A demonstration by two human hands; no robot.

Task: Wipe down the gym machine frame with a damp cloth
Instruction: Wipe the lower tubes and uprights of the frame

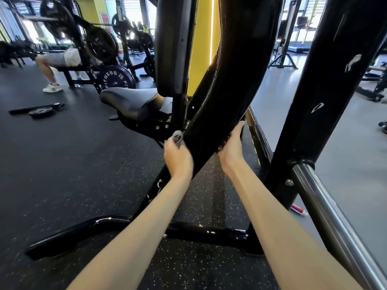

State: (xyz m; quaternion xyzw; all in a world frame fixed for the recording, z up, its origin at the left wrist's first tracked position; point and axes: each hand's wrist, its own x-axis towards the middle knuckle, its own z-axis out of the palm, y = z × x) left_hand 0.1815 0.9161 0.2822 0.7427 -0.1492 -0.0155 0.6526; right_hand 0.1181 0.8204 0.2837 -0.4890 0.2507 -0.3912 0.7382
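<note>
1. Where the black frame beam (217, 114) slants, a cloth (178, 137) is gripped against it by the left hand (178, 158).
2. Its right edge is touched by the right hand (231, 145); with the fingers hidden, the grip cannot be told.

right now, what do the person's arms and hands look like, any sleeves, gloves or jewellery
The left arm and right arm are bare as far as the view shows, no sleeves. The left hand and right hand wear no gloves, and no watch, ring or band is visible.
</note>
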